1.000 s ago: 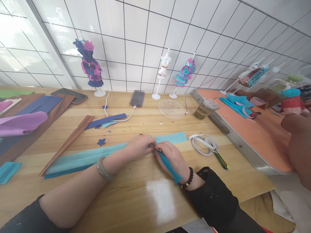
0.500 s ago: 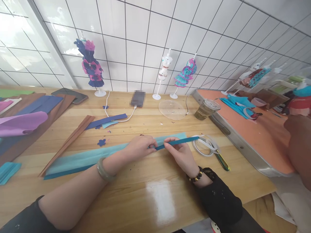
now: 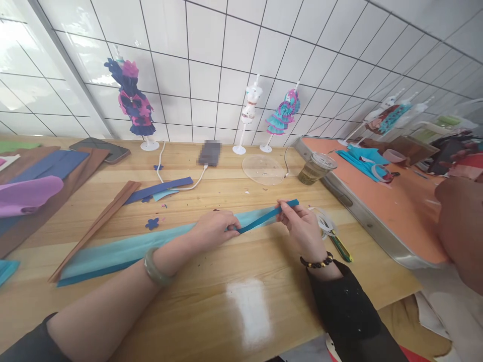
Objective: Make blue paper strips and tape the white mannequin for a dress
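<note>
A long light-blue paper strip (image 3: 124,250) lies across the wooden table (image 3: 211,301). My left hand (image 3: 215,230) presses down on it and pinches one end of a narrow dark-blue strip (image 3: 264,218). My right hand (image 3: 302,227) pinches the same dark strip near its far end and holds it taut, slanting up to the right just above the table. A grey bangle is on my left wrist and a dark bead bracelet on my right.
A tape roll (image 3: 325,223) and a green-handled tool (image 3: 342,247) lie right of my right hand. A plastic cup (image 3: 316,169), clear lid (image 3: 263,169), small dress mannequins (image 3: 132,103), coloured paper sheets (image 3: 30,193) and an orange-topped tray (image 3: 377,211) stand around. Another person's arm (image 3: 460,226) is at far right.
My right hand swung the dark-blue strip from pointing toward me out to the right and pulled it straight, then moved further right. My left hand stayed in place.
</note>
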{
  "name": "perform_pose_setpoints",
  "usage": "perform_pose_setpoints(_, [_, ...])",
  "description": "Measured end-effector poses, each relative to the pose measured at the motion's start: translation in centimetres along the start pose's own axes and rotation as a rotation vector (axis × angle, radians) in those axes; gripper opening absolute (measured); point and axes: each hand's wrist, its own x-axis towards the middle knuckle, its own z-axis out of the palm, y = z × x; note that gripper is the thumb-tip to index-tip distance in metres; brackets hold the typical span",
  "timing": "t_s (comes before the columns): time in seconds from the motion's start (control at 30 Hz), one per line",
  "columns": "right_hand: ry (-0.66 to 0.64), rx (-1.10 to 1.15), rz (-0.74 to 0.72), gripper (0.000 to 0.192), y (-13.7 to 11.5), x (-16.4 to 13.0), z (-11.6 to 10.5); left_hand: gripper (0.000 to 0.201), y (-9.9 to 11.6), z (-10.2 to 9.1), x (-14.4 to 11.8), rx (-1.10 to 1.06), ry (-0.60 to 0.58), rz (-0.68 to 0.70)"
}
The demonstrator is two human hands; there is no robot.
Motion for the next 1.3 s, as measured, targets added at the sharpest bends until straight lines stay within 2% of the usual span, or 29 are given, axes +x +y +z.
perform_pose_setpoints(0.23, [0.064, -0.151, -0.035, 0.035, -0.4, 0.9, -2.5, 0.018, 0.0, 0.1, 0.0, 0.005, -0.008, -0.029])
perform_pose_setpoints(0.43, [0.069, -0.470, -0.053, 0.043, -0.4, 1.4, -3.2, 0.020, 0.0, 0.0, 0.0, 0.002, -0.011, -0.038])
perform_pose_setpoints(0.63, [0.011, -0.835, -0.138, 0.035, 0.7, 2.1, -4.2, 0.022, -0.3, 0.2, 0.1, -0.006, -0.011, -0.044])
perform_pose_setpoints(0.77, [-0.024, -1.002, -0.144, 0.032, 1.3, 2.4, -4.8, 0.023, -0.3, 0.3, 0.1, -0.008, -0.010, -0.042])
perform_pose_setpoints(1.3, [-0.038, -1.097, -0.184, 0.026, 1.8, 2.7, -4.9, 0.022, -0.2, 0.2, 0.1, -0.006, -0.012, -0.040])
